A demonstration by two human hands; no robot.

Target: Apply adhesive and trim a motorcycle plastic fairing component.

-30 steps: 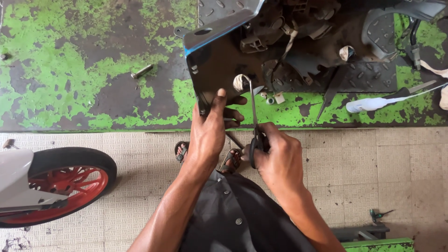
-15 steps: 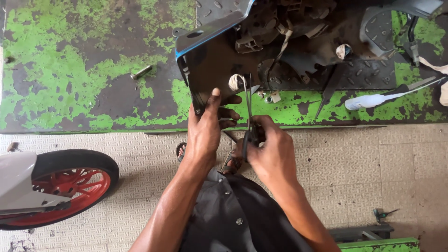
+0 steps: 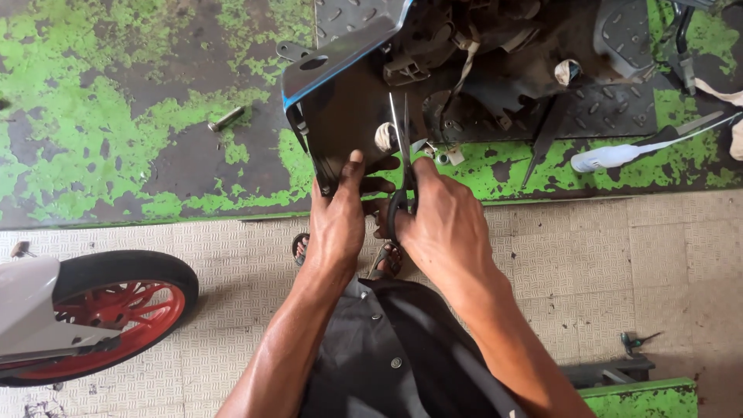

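My left hand [image 3: 340, 217] grips the lower edge of a black plastic panel [image 3: 340, 101] with a blue-trimmed rim, which stands tilted on the green painted platform [image 3: 93, 116]. My right hand [image 3: 437, 220] holds black-handled scissors [image 3: 402, 143], blades pointing up against the panel's right side beside a small white round piece [image 3: 385, 137]. Both hands are close together, almost touching. Behind the panel lie dark motorcycle parts [image 3: 495, 70], partly hidden.
A metal bolt [image 3: 226, 118] lies on the platform at left. A white-handled tool [image 3: 619, 157] rests at right. A motorcycle wheel with a red rim [image 3: 116, 310] stands on the tiled floor at lower left. A green block [image 3: 642, 396] sits at lower right.
The scissors' blades have risen higher along the panel. Both hands stay at the panel's lower edge; the view has shifted slightly.
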